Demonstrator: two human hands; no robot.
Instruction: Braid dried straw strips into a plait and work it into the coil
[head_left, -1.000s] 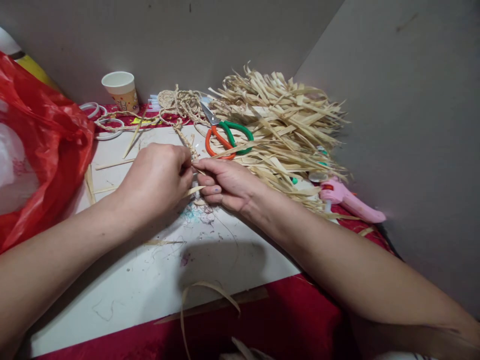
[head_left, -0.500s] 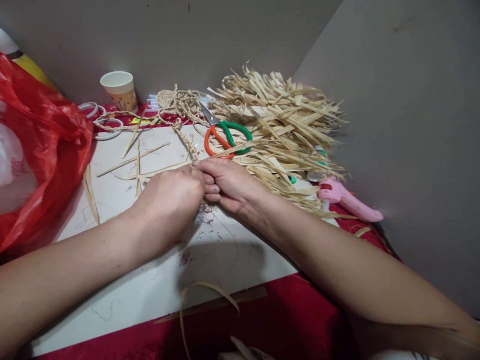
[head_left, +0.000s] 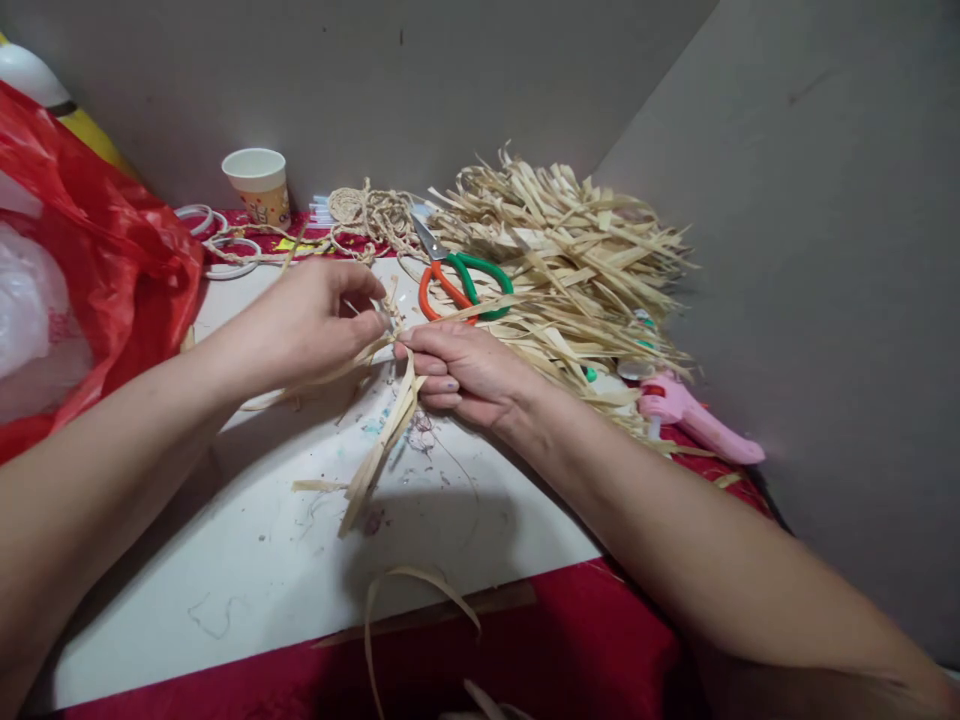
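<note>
My right hand (head_left: 469, 372) pinches a braided strip of dried leaf at its near end, over the white board (head_left: 262, 560). Loose strands (head_left: 386, 440) hang from that pinch toward me. Just left of it, my left hand (head_left: 319, 320) is raised with thumb and fingers curled toward each other; a thin strand runs by its fingertips, and whether they grip it is unclear. Orange-and-green scissors (head_left: 466, 283) lie behind my right hand, beside a big pile of dried leaf strips (head_left: 577, 240).
A red plastic bag (head_left: 127, 260) bulges at the left. Along the back stand a paper cup (head_left: 257, 188), white rings (head_left: 232, 268) and coiled braid (head_left: 367, 210). A pink glue gun (head_left: 701, 418) lies at the right edge.
My left hand has parted from my right and moved up and left, its fingers loosening. The hanging strands now show below the pinch. My right hand keeps its grip.
</note>
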